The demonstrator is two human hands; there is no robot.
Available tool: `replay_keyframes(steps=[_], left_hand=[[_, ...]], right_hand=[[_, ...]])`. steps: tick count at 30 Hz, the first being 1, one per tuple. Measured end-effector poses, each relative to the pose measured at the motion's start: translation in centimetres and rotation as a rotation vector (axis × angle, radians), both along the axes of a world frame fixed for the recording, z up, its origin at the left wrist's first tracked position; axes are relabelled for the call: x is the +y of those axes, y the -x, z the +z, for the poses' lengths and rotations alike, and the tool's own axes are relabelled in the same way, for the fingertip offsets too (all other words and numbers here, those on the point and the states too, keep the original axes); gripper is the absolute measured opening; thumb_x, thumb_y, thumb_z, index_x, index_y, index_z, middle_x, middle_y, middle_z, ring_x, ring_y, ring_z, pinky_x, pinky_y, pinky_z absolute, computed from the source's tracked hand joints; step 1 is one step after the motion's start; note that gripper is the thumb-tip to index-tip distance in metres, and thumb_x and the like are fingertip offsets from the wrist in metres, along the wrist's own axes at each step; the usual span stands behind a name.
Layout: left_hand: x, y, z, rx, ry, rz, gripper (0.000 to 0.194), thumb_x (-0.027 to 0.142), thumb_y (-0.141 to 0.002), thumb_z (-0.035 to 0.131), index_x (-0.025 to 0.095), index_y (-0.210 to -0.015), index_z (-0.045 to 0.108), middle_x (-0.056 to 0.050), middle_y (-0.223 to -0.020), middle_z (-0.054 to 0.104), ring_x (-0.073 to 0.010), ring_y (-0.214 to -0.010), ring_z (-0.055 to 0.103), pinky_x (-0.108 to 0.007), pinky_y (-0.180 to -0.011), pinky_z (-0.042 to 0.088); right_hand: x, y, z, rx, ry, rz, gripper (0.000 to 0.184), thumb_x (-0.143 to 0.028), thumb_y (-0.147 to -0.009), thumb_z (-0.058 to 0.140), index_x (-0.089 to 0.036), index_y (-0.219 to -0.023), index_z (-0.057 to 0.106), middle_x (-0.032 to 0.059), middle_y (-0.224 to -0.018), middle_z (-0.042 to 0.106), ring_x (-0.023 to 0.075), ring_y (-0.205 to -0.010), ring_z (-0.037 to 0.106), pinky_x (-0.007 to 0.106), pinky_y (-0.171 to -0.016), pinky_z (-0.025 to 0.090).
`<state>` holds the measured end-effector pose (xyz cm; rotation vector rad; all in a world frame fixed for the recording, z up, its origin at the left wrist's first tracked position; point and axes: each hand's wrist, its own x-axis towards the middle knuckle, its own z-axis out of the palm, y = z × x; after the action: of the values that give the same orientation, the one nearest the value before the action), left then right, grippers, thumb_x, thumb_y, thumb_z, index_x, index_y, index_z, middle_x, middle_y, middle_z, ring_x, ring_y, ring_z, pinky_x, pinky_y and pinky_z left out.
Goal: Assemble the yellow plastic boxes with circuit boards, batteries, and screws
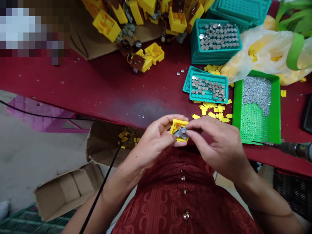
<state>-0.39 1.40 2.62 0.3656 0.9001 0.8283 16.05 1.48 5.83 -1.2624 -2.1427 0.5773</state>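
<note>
My left hand (156, 138) holds a small square yellow plastic housing (179, 125) at the table's near edge, its fingers curled around the housing's left side. My right hand (215, 139) comes in from the other side, its thumb and fingertips pinching a grey metal piece (181, 133) against the housing's open face. Those fingers hide part of the piece. Loose small yellow plastic parts (212, 110) lie just beyond my right hand. A teal tray of silver button-like discs (208, 87) stands farther ahead.
The dark red table (97, 87) holds stacked teal trays, assembled yellow units with wires, and a green tray of silver parts (255, 109). A soldering iron (292, 149) lies at the right edge. Cardboard boxes (69, 191) sit on the floor at left.
</note>
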Motion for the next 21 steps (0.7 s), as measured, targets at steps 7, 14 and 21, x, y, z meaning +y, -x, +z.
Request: replay_keyframes(steps=[7, 14, 21], left_hand=[[-0.4, 0.3, -0.2, -0.041, -0.032, -0.027, 0.05, 0.006, -0.067, 0.079, 0.022, -0.114, 0.071, -0.004, -0.114, 0.07, -0.0142, -0.089, 0.067, -0.025, -0.079, 0.058], [-0.8, -0.5, -0.1, 0.074, -0.108, -0.035, 0.057, 0.011, -0.068, 0.08, 0.021, -0.122, 0.066, -0.007, -0.111, 0.072, -0.0181, -0.097, 0.067, -0.029, -0.084, 0.056], [-1.0, -0.8, 0.0, 0.144, -0.122, -0.011, 0.056, 0.011, -0.065, 0.081, 0.019, -0.118, 0.067, -0.006, -0.112, 0.072, -0.0161, -0.097, 0.067, -0.025, -0.085, 0.055]], right_hand=[[0.2, -0.6, 0.2, -0.009, 0.0, 0.04, 0.012, -0.01, -0.09, 0.058, -0.018, -0.087, 0.066, 0.0025, -0.084, 0.073, 0.0136, -0.076, 0.066, 0.028, -0.071, 0.052], [0.0, -0.8, 0.1, -0.088, 0.024, 0.086, 0.021, -0.008, -0.091, 0.053, -0.017, -0.078, 0.067, 0.0035, -0.08, 0.071, 0.0152, -0.076, 0.065, 0.03, -0.074, 0.052], [0.0, -0.8, -0.5, -0.104, -0.01, 0.04, 0.019, -0.01, -0.091, 0.054, -0.017, -0.079, 0.068, 0.0056, -0.089, 0.069, 0.0137, -0.074, 0.061, 0.028, -0.068, 0.05]])
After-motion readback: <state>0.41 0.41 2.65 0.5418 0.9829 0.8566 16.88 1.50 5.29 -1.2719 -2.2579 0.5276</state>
